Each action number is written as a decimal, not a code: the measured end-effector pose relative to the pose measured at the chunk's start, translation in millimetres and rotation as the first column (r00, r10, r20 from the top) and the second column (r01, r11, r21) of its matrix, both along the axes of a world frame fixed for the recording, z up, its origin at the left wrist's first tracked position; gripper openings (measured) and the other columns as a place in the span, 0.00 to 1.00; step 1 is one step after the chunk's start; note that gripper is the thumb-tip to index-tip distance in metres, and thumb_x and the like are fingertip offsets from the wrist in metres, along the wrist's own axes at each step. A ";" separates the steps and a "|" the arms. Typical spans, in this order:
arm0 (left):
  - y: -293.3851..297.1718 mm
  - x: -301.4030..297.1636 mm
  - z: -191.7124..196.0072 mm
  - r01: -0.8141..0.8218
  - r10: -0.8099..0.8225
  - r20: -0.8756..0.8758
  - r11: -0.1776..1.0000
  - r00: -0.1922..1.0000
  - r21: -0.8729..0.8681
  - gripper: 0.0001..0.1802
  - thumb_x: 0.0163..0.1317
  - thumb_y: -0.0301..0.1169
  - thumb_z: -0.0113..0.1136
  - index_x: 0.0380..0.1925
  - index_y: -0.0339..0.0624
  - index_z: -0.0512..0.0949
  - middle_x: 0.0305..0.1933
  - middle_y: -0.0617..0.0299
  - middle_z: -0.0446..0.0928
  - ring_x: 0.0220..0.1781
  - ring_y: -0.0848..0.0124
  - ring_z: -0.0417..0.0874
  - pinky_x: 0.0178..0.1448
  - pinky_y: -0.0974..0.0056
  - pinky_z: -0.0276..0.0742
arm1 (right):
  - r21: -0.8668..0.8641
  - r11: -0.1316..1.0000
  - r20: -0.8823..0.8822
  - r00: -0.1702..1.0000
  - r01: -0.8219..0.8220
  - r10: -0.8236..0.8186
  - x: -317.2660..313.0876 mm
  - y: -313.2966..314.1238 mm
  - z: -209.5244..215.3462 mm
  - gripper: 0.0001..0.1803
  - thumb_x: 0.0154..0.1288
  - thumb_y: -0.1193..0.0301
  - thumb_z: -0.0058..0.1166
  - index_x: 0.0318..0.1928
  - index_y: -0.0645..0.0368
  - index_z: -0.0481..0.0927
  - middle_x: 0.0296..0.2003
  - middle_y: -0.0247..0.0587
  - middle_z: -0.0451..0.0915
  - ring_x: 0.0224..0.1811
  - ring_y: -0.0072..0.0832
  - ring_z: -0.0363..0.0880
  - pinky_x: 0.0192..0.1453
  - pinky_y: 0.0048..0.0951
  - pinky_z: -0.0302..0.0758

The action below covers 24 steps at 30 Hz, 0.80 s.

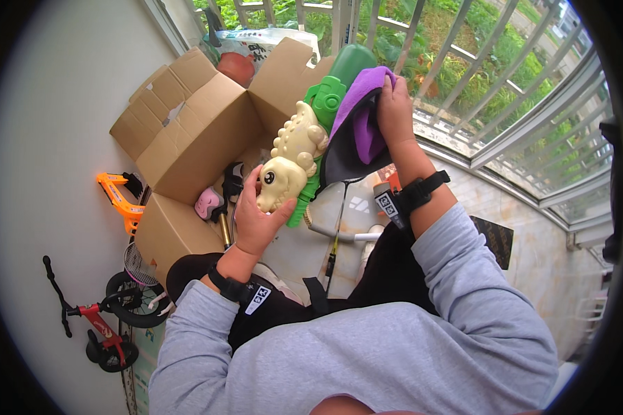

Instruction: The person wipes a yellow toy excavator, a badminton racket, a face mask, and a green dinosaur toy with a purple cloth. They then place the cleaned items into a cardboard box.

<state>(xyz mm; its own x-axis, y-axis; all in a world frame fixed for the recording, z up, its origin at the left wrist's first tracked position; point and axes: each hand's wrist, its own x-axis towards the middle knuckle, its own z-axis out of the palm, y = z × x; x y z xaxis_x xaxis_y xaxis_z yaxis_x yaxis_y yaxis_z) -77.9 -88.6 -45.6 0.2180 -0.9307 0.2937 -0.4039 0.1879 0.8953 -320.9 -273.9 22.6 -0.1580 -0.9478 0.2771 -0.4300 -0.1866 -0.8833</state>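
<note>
My left hand [255, 225] is closed around the front end of a toy water gun [299, 142]. The toy has a cream crocodile-shaped body with a big round eye, a green frame and a green tank [353, 63] at its far end. In my right hand [396, 111] is a purple cloth [358, 93] with a dark underside, gripped at its edge. The cloth drapes against the right side of the toy and hides part of its green frame.
An open cardboard box [194, 142] stands ahead on the left, with a pink-and-black item [208, 203] at its opening. A racket [333, 256] lies on the tiled floor between my legs. A red balance bike [102, 325] is at far left; metal railings [450, 48] run along the right.
</note>
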 end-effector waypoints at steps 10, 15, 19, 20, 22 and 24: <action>-5.9 44.7 15.3 0.057 -0.045 0.105 0.992 0.993 -0.113 0.49 0.45 0.44 0.78 0.65 0.39 0.64 0.53 0.53 0.76 0.54 0.64 0.78 0.59 0.63 0.74 | 0.246 0.422 0.614 0.477 -0.873 0.629 -46.0 2.9 6.0 0.36 0.56 0.62 0.68 0.62 0.64 0.69 0.56 0.41 0.76 0.57 0.28 0.75 0.64 0.31 0.70; -12.6 67.4 13.1 0.108 -0.082 0.160 0.981 0.984 -0.162 0.51 0.45 0.47 0.77 0.68 0.42 0.64 0.55 0.56 0.76 0.58 0.64 0.76 0.62 0.63 0.72 | 0.305 0.338 0.572 0.455 -0.890 0.682 -45.7 6.5 5.0 0.35 0.50 0.70 0.71 0.59 0.64 0.71 0.52 0.40 0.78 0.52 0.27 0.76 0.59 0.29 0.74; -24.4 75.8 6.9 0.052 -0.069 -0.079 0.979 0.994 -0.196 0.44 0.53 0.32 0.73 0.69 0.46 0.62 0.65 0.57 0.66 0.63 0.64 0.73 0.66 0.60 0.72 | 0.215 0.502 0.389 0.545 -0.838 0.743 -20.3 25.6 5.9 0.34 0.50 0.72 0.70 0.58 0.64 0.72 0.48 0.37 0.79 0.50 0.23 0.76 0.57 0.27 0.73; -27.0 77.5 5.9 -0.029 0.031 0.009 0.984 0.999 -0.177 0.42 0.57 0.27 0.69 0.71 0.46 0.59 0.69 0.57 0.60 0.63 0.65 0.72 0.65 0.59 0.74 | 0.154 0.532 0.377 0.547 -0.833 0.748 -10.4 31.4 7.0 0.34 0.50 0.73 0.70 0.58 0.63 0.72 0.48 0.37 0.79 0.50 0.23 0.75 0.57 0.27 0.73; -34.5 73.8 2.4 -0.177 0.168 -0.059 0.957 0.984 -0.230 0.42 0.58 0.27 0.68 0.71 0.45 0.57 0.68 0.56 0.60 0.63 0.65 0.73 0.62 0.60 0.76 | 0.162 0.664 0.198 0.683 -0.730 0.703 8.7 43.1 10.3 0.32 0.51 0.73 0.69 0.57 0.62 0.73 0.47 0.36 0.79 0.49 0.22 0.75 0.58 0.28 0.73; -37.2 64.6 -1.1 -0.270 0.210 -0.241 0.929 0.948 -0.254 0.40 0.64 0.33 0.64 0.71 0.43 0.55 0.63 0.55 0.66 0.61 0.64 0.75 0.57 0.61 0.79 | 0.016 0.593 0.194 0.584 -0.805 0.788 22.4 56.3 13.7 0.29 0.53 0.74 0.67 0.57 0.60 0.74 0.49 0.37 0.80 0.50 0.24 0.76 0.58 0.28 0.72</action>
